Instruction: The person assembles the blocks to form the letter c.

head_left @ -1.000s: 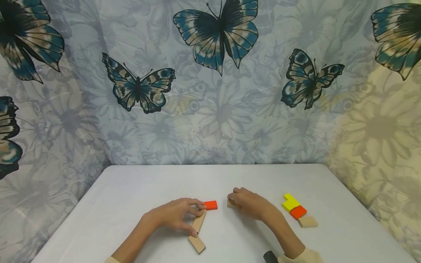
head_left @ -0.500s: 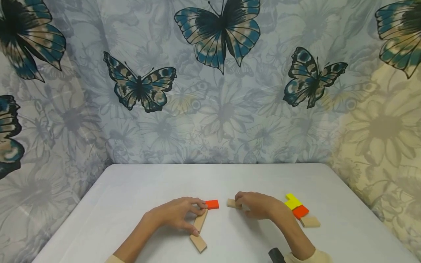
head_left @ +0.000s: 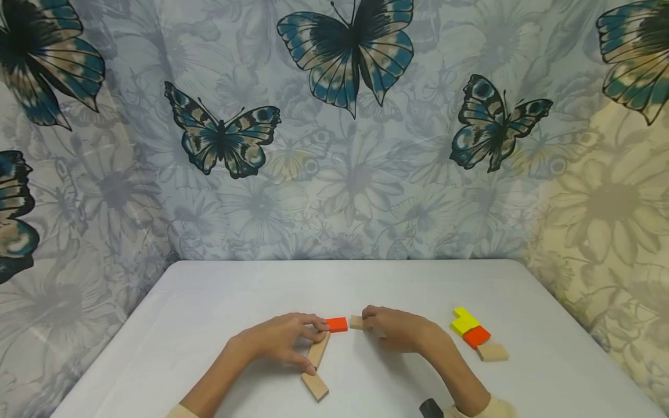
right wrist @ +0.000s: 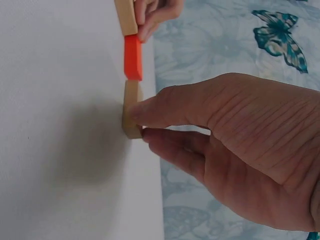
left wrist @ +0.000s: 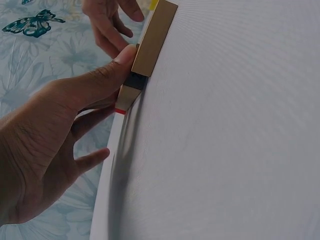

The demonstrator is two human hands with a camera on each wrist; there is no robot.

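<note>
**Left hand [head_left: 279, 342] and right hand [head_left: 397, 329] both clamped on wood**

Four wood pieces lie on the desk [head_left: 251, 290]: near block [head_left: 315, 387], middle block [head_left: 319, 350], end block [head_left: 492, 352] and far block [head_left: 357, 322]. Two are red: second red [head_left: 477, 336] and red block [head_left: 337, 325]. The yellow shape [head_left: 465, 325] may be one piece or two; I cannot tell.

Closest in, the near block slants, its far end at the left thumb. Beyond it the left hand pinches the middle block lengthwise, thumb at the near end, fingers at the other, partly hiding it and covering the red block's left edge. Off to the right, well apart from the left hand, the end block, second red and yellow shape form a touching row.

Farther in, the right hand pinches the far block between thumb and fingers, hiding its right part; its free end is just beside the red block. Behind the desk hangs a butterfly cloth [head_left: 355, 186].
</note>
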